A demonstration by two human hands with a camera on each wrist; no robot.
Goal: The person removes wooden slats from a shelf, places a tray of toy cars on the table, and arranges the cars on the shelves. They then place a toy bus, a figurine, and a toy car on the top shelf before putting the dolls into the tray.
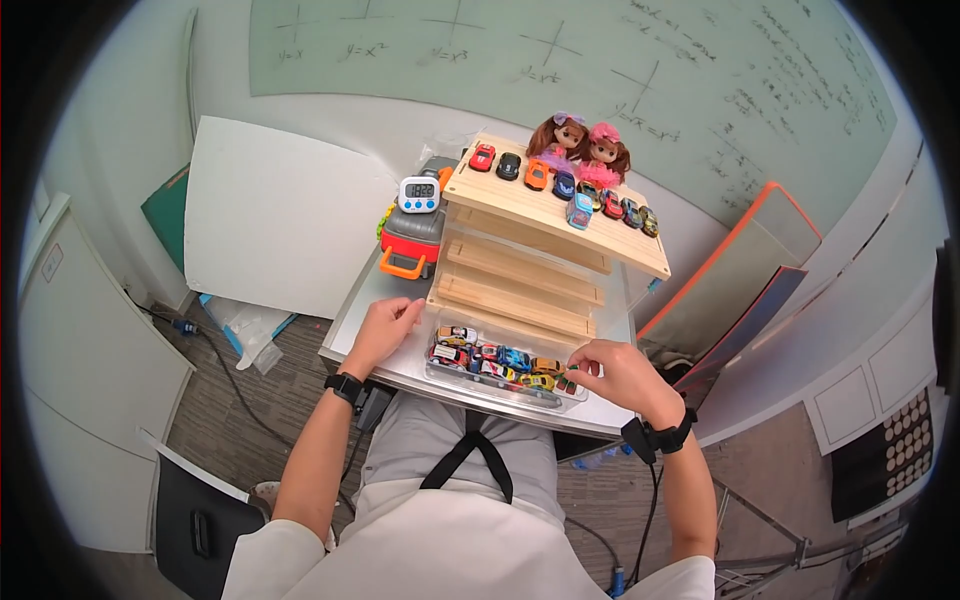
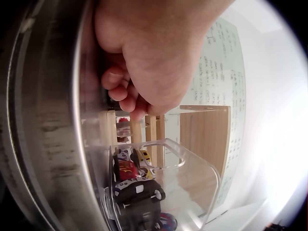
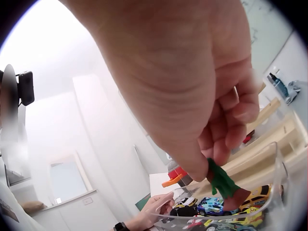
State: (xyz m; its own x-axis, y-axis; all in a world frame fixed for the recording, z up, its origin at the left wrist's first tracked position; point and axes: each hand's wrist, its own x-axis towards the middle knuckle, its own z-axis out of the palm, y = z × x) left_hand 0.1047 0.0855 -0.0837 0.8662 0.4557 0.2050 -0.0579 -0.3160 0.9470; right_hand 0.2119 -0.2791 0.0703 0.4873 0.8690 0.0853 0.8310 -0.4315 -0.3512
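My right hand (image 1: 622, 375) pinches a small green and reddish-brown toy (image 3: 222, 185) between thumb and fingertips, over the right end of a clear plastic box (image 1: 455, 385). In the right wrist view the toy's brown end points down among the toy cars (image 3: 211, 206); its exact kind is unclear. Several more cars, among them a yellow car (image 1: 537, 382) and a blue car (image 1: 514, 359), lie jumbled inside the box. Beside the box's left end, my left hand (image 1: 385, 332) rests low at the tabletop with loosely curled fingers (image 2: 115, 79) and nothing visible in them.
Behind the box stands a stepped wooden shelf (image 1: 470, 207). Its top board bears a row of toy cars, including a red one (image 1: 483, 157), and two dolls (image 1: 604, 152). To its left, a white timer (image 1: 419, 195) stands on a grey and red case (image 1: 412, 238). The table edge (image 1: 400, 380) is in front.
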